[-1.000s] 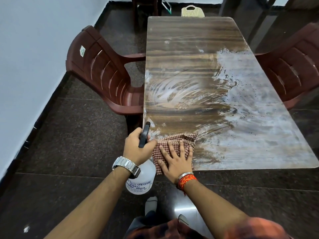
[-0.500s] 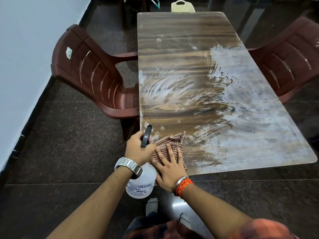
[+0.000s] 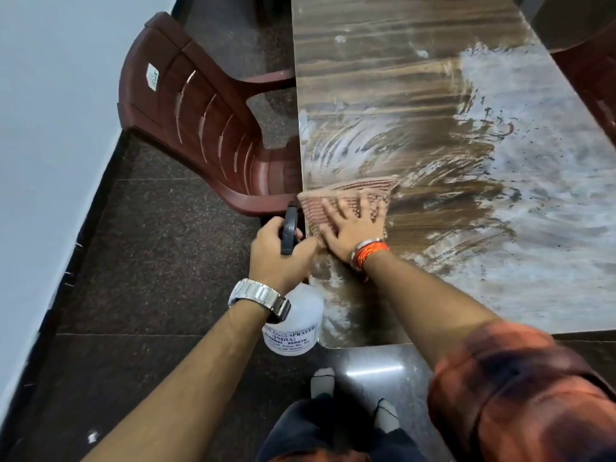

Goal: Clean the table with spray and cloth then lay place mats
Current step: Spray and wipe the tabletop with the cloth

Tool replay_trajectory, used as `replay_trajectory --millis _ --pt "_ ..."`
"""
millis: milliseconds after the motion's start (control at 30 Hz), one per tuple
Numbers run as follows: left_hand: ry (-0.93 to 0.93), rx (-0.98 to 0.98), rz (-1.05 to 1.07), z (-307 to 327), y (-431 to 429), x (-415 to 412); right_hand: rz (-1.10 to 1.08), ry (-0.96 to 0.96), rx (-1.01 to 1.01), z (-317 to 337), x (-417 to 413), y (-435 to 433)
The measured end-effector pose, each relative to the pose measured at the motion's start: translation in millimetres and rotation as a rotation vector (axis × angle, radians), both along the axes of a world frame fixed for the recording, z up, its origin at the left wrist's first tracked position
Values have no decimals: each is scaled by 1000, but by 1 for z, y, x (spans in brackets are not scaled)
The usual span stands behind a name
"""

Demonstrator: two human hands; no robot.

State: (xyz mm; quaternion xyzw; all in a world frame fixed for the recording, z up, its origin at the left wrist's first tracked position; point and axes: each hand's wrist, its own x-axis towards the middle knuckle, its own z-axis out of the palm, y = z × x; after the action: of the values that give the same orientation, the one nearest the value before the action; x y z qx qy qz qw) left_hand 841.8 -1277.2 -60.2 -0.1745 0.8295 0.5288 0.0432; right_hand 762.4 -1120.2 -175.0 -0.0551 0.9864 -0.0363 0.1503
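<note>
At the left edge of the table (image 3: 416, 95), near its close corner, the checked cloth (image 3: 346, 198) lies flat on the wood-grain top, its left margin level with the table edge. My right hand (image 3: 353, 228) presses down on the cloth with the palm flat and the fingers (image 3: 343, 208) spread wide; nothing is gripped, the hand only bears on the fabric. The fingers and the cloth are motion-blurred. An orange thread band and a metal bangle sit on that wrist.

Just beside the cloth, off the table edge, my left hand (image 3: 280, 255) is closed around the neck of the spray bottle (image 3: 295, 325). The black trigger head rises above the fist. The translucent white body hangs below the hand, next to the table's side, with a printed label facing the camera. A steel watch (image 3: 260, 296) is on the left wrist. The two hands are almost touching.

The table surface carries white smeared residue: curved wipe streaks ahead of the cloth, and a heavier white patch with dark specks across the right half.

A maroon plastic chair (image 3: 200, 128) stands at the table's left side, its seat tucked partly under the edge. The floor is dark speckled tile; a pale wall runs along the left.
</note>
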Motion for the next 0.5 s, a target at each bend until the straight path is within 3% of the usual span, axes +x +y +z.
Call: replay_trajectory --millis 167,400,500 --pt "7 -4 -6 8 1 -5 337 17 -94 5 124 -8" --pt "5 8 -74 18 28 -7 303 30 -76 -4 202 40" --pt "3 48 -63 21 33 -6 43 0 -91 0 193 35"
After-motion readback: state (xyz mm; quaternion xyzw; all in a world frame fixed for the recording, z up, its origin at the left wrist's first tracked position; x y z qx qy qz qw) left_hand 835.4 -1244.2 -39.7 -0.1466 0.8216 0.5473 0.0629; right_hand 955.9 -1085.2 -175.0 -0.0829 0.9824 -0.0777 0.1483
